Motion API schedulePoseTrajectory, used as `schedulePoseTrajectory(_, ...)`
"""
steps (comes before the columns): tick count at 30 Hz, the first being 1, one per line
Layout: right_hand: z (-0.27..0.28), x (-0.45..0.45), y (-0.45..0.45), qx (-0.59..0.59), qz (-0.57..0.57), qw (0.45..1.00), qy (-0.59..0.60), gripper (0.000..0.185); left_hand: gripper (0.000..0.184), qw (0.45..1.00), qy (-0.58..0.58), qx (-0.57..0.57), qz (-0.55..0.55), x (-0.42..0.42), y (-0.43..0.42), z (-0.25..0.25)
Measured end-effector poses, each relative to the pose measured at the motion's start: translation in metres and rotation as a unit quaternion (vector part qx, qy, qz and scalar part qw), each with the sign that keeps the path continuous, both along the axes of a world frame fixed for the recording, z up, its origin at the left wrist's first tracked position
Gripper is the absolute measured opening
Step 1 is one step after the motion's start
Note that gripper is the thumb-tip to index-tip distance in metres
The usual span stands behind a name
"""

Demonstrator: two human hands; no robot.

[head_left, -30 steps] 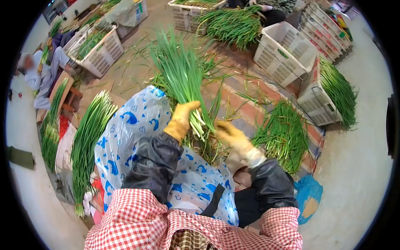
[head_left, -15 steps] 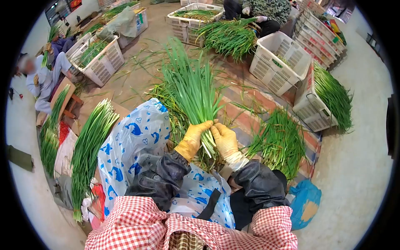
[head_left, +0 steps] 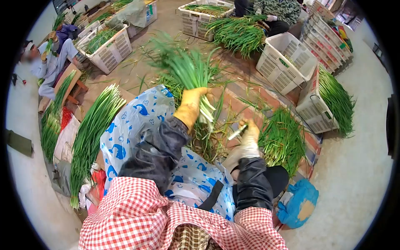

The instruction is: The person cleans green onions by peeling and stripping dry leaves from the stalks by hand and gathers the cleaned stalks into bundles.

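Observation:
My left hand [head_left: 192, 103], in a yellow glove, is closed around a bunch of green stalks [head_left: 193, 73]. The white stalk ends point down to the right, and the leafy tops are blurred. My right hand [head_left: 250, 131], also gloved, is apart from the bunch on the right, its fingers closed on a short white stalk piece [head_left: 237, 132]. Loose leaves and trimmings [head_left: 204, 146] lie below and behind the bunch. A blue-patterned plastic sheet [head_left: 137, 121] covers my lap. To the right of my right hand lies a pile of green stalks [head_left: 283, 139].
Long bundled stalks [head_left: 93, 129] lie at the left. White crates [head_left: 285, 62] stand at the right and back, one beside a tipped crate [head_left: 314, 108] of stalks. A blue bag [head_left: 298, 204] sits at lower right. Other people sit at the far left and at the back.
My hands, together at the bunch half a second ago, are now apart. My left hand has moved up with the bunch; my right hand has moved right with a white stalk piece in it.

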State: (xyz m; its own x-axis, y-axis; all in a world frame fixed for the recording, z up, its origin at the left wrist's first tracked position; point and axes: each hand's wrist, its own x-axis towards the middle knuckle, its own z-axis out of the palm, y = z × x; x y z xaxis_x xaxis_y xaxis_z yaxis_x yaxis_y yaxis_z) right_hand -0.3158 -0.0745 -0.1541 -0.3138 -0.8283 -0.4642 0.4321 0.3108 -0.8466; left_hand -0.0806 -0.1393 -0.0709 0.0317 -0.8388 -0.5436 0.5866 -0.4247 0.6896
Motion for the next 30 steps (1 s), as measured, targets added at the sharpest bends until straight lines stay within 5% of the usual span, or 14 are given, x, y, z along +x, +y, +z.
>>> schedulePoseTrajectory(1,0.002,-0.019,0.002,0.054,0.048,0.996,0.049,0.025,0.022,0.998,-0.060,-0.028,-0.006,0.011,-0.010,-0.001)
schedulePoseTrajectory(2,0.001,-0.036,0.003,0.117,0.117,0.915,0.369,0.023,0.033,0.954,-0.278,-0.082,-0.071,0.031,-0.027,-0.017)
schedulePoseTrajectory(3,0.002,-0.045,0.002,0.166,0.169,0.725,0.647,0.021,0.039,0.865,-0.454,-0.159,-0.140,0.051,-0.041,-0.029)
schedulePoseTrajectory(5,0.041,-0.040,0.008,0.075,0.026,0.767,0.637,0.022,0.034,0.641,-0.729,-0.108,-0.215,0.068,-0.025,0.035)
schedulePoseTrajectory(8,0.135,-0.018,0.009,-0.123,-0.071,0.832,0.537,0.025,0.018,0.416,-0.834,-0.149,-0.331,0.082,-0.016,0.073)
schedulePoseTrajectory(9,0.155,-0.015,0.009,-0.229,-0.095,0.836,0.490,0.026,0.018,0.414,-0.831,-0.151,-0.338,0.081,-0.011,0.072)
schedulePoseTrajectory(11,0.209,0.019,0.015,-0.339,-0.084,0.841,0.414,0.033,0.012,0.219,-0.862,-0.285,-0.358,0.076,0.001,0.069)
schedulePoseTrajectory(13,0.236,0.048,0.019,-0.383,0.088,0.842,0.371,0.053,0.009,0.165,-0.850,-0.353,-0.355,0.070,0.018,0.065)
schedulePoseTrajectory(16,0.204,0.079,0.006,-0.383,0.320,0.705,0.503,0.085,0.011,0.078,-0.795,-0.415,-0.434,0.055,0.041,0.087)
schedulePoseTrajectory(17,0.186,0.091,0.004,-0.361,0.380,0.670,0.525,0.091,0.011,0.070,-0.786,-0.472,-0.394,0.058,0.047,0.088)
schedulePoseTrajectory(23,0.088,0.137,0.050,-0.150,0.483,0.862,0.044,0.058,0.024,0.032,-0.737,-0.461,-0.493,0.067,0.059,0.097)
schedulePoseTrajectory(25,0.088,0.128,0.053,-0.027,0.484,0.874,-0.021,0.050,0.045,0.129,-0.771,-0.566,-0.262,0.084,0.061,0.081)
schedulePoseTrajectory(27,0.067,0.121,0.045,-0.093,0.415,0.905,-0.004,0.047,0.067,0.159,-0.806,-0.477,-0.311,0.084,0.078,0.095)
schedulePoseTrajectory(30,0.094,0.111,0.039,-0.062,0.342,0.936,-0.053,0.043,0.078,0.712,-0.571,-0.374,-0.168,0.090,0.097,0.059)
